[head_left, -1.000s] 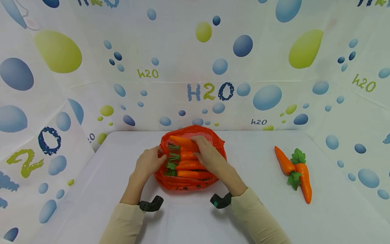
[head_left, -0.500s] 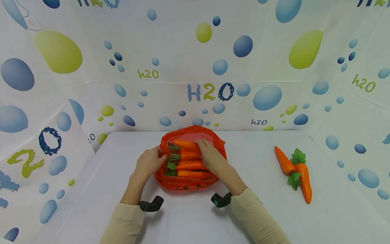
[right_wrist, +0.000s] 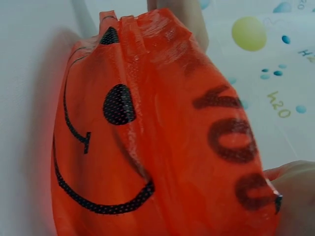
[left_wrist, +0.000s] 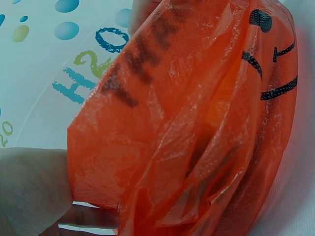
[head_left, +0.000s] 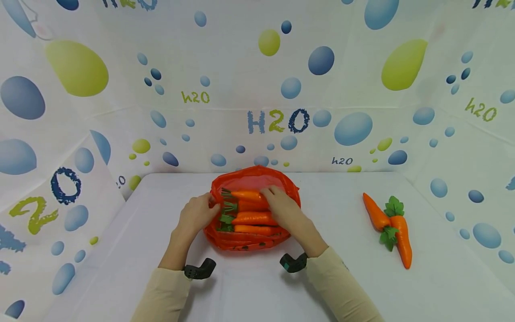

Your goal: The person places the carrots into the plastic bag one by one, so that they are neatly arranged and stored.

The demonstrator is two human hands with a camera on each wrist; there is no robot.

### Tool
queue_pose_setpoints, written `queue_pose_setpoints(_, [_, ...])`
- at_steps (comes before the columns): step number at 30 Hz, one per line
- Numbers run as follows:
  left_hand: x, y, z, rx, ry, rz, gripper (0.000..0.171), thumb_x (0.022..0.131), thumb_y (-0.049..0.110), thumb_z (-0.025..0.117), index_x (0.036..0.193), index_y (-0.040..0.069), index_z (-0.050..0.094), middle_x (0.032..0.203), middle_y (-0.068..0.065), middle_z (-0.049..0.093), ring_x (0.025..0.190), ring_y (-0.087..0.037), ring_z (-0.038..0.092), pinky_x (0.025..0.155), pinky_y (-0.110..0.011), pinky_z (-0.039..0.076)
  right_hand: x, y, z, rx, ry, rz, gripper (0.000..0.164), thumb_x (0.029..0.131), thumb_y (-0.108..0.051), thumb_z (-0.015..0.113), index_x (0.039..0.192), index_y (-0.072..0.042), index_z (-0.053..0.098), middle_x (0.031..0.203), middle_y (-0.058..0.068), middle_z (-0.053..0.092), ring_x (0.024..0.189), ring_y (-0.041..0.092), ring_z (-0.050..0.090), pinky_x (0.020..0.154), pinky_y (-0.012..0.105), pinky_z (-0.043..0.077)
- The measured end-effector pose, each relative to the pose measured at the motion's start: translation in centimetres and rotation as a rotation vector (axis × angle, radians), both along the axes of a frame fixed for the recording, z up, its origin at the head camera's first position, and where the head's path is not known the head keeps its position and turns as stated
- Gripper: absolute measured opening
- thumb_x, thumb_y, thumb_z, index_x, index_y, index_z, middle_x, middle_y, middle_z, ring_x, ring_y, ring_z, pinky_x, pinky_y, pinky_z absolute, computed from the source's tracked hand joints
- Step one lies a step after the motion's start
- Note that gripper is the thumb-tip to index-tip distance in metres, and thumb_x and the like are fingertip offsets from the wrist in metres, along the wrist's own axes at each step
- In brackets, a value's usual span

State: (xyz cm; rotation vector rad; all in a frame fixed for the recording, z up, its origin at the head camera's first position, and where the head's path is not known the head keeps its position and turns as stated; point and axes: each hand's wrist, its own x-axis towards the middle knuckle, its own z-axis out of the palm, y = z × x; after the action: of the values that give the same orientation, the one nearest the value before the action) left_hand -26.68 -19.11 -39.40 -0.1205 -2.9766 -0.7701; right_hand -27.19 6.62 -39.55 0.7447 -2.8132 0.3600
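Note:
An orange-red plastic bag with black printing stands with its mouth spread wide in the head view. Inside it, several orange carrots with green tops lie side by side, their tops to the left. My left hand pinches the bag's left rim; in the left wrist view its thumb lies against the plastic. My right hand reaches over the right rim and holds the right end of the farthest carrot. In the right wrist view the bag hides most of that hand's fingers.
Two more carrots lie on the white table to the right: one carrot slants above, and the other carrot lies beside it, their leaves touching. A white backdrop with blue and green drops rises behind the table.
My right hand has lowered the farthest carrot into the bag, moving it slightly right and toward me, into line with the others. The left hand has stayed at the rim.

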Motion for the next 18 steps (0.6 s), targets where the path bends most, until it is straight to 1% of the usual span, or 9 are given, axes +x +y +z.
queue_pose_setpoints(4, [0.0,0.05,0.06,0.0,-0.001,0.001,0.026,0.095,0.025,0.057,0.106,0.002,0.062,0.079,-0.008,0.063,0.068,-0.02,0.055,0.057,-0.027,0.047,0.14,0.17,0.34,0.016,-0.048,-0.011,0.05,0.092,0.001,0.065,0.139,-0.01,0.05,0.139,0.011,0.054,0.128,0.025,0.055,0.101,0.04,0.053])
queue_pose_setpoints(7, [-0.01,0.06,0.08,0.0,-0.005,0.001,0.027,0.095,0.025,0.057,0.107,0.001,0.062,0.079,-0.008,0.063,0.068,-0.02,0.056,0.057,-0.027,0.047,0.17,0.3,0.43,0.038,-0.063,-0.013,0.05,0.091,0.0,0.066,0.138,-0.01,0.052,0.137,0.01,0.055,0.125,0.025,0.056,0.101,0.041,0.053])
queue_pose_setpoints(10, [0.01,0.07,0.08,0.001,-0.006,0.0,0.027,0.096,0.025,0.057,0.107,0.001,0.062,0.079,-0.008,0.063,0.068,-0.02,0.056,0.057,-0.027,0.047,0.17,0.39,0.41,0.059,-0.069,-0.014,0.045,0.092,0.0,0.065,0.135,-0.009,0.055,0.132,0.01,0.057,0.119,0.025,0.058,0.098,0.04,0.054])
queue_pose_setpoints(15, [-0.01,0.05,-0.03,0.007,-0.003,-0.002,0.027,0.096,0.025,0.057,0.106,0.001,0.062,0.078,-0.008,0.063,0.067,-0.02,0.055,0.057,-0.027,0.046,0.18,0.41,0.37,0.077,-0.098,-0.027,0.036,0.096,-0.002,0.059,0.132,-0.01,0.06,0.121,0.01,0.06,0.109,0.024,0.062,0.096,0.04,0.055])
queue_pose_setpoints(18, [-0.04,0.06,-0.07,0.005,-0.007,0.0,0.027,0.096,0.025,0.057,0.107,0.001,0.062,0.078,-0.008,0.063,0.067,-0.02,0.055,0.057,-0.027,0.046,0.17,0.39,0.36,0.077,-0.113,-0.031,0.036,0.098,-0.003,0.057,0.133,-0.012,0.061,0.122,0.009,0.061,0.11,0.024,0.062,0.097,0.041,0.055])
